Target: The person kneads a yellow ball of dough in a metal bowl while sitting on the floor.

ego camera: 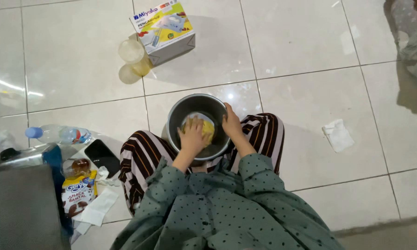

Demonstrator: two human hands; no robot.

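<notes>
White glossy floor tiles fill the head view, w/ grey grout lines, and the person sits on them w/ legs in striped trousers folded around a metal bowl [176,121]. Inside the bowl lies a yellow lump, probably dough [208,129], on a pale layer at the bottom. Left hand [192,135] lies flat on top of the lump, fingers bent down over it, so it presses more than it grips; I cannot tell if the fingers really close around the mass. Right hand [231,122] sits at the bowl's right rim, fingers curled over the edge, holding it. So the lump is directly under the left hand and just beside the right one, toward the bowl's centre; left hand is clearly nearer. Lump has no clear long axis from here. Behind the bowl, well apart, stands a cardboard appliance box [164,30] w/ two round plastic containers [132,59] next to it. At the person's left lie a water bottle [58,134], a dark phone [102,156] and a snack packet [78,193]. A crumpled tissue [338,134] lies on the right, apart.
</notes>
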